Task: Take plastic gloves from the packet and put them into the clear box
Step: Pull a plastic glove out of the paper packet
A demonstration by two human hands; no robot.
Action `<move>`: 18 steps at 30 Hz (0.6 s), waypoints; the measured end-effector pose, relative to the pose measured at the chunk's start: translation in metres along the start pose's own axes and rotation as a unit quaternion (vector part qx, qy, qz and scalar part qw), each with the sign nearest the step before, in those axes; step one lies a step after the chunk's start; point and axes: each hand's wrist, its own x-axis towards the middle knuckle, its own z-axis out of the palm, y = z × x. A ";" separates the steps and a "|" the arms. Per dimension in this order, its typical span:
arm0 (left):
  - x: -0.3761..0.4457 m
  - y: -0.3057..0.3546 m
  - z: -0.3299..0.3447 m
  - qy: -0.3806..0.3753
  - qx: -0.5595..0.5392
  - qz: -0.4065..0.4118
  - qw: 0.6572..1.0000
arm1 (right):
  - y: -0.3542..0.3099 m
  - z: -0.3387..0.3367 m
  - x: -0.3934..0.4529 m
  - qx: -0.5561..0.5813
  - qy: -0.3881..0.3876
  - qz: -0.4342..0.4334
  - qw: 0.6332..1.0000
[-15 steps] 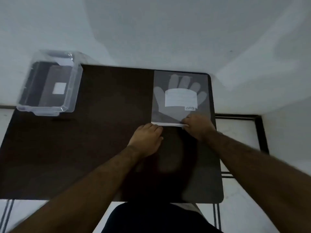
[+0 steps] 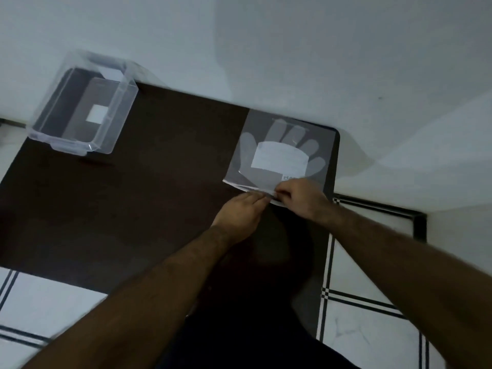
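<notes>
Covering the packet's (image 2: 282,155) near edge, both hands (image 2: 274,201) hide its opening.

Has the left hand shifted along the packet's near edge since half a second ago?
Yes. The left hand has slid right along the near edge of the packet, from its left corner towards the middle, closing on the right hand.

We see a packet (image 2: 282,153) of thin, glossy clear plastic film with a matt white paper label, lying on a smooth, dark matt table (image 2: 159,182). The clear box (image 2: 80,110) looks like hard, glossy transparent plastic.
</notes>
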 end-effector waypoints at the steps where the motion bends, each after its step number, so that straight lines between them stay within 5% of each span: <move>1: 0.005 0.004 0.005 0.018 -0.005 0.002 1.000 | 0.001 0.002 0.000 0.008 0.018 0.000 1.000; 11: 0.034 0.027 0.024 -0.002 0.052 -0.122 0.991 | 0.021 0.010 0.011 0.108 0.118 0.051 0.986; 18: 0.044 0.028 0.026 -0.006 0.096 -0.110 0.989 | 0.027 0.008 0.017 0.124 0.121 0.064 0.983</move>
